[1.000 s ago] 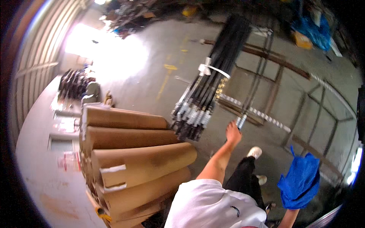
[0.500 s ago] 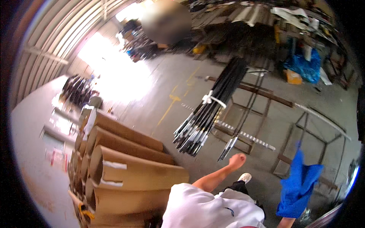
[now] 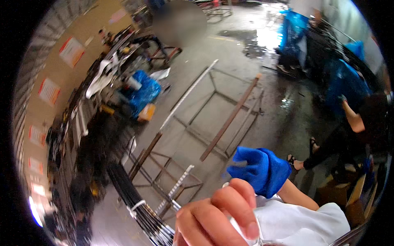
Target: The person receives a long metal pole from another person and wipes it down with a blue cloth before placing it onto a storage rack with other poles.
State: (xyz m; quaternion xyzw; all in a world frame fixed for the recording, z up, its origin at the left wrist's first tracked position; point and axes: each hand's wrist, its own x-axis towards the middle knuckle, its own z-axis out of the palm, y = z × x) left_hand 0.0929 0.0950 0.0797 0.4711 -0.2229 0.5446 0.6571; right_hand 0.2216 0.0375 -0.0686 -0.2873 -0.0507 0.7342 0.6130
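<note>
My left hand [image 3: 217, 211] is raised close to the camera at the lower middle, its fingers curled inward. What they hold, if anything, is hidden; a thin pale strand shows beside the fingertips. Just beyond it is my right hand, covered by a loose blue cloth covering [image 3: 262, 170], perhaps a glove, with the bare wrist [image 3: 291, 194] coming out of it. The covering hides the fingers of that hand. To the left of my hands lies a bundle of long black rods [image 3: 127, 197] tied with a white band [image 3: 137, 205], on a metal frame.
Rusty metal frames [image 3: 230, 119] stand ahead on the grey floor. On the right a person in dark clothes [image 3: 349, 135] handles blue plastic; another person is farther back. Cluttered racks [image 3: 82, 119] and blue plastic sheeting [image 3: 141, 92] line the left. Wet patches mark the floor.
The view has swung to the right; the cardboard tubes are out of sight and people at the right have appeared. Both hands have come up and together in front of me.
</note>
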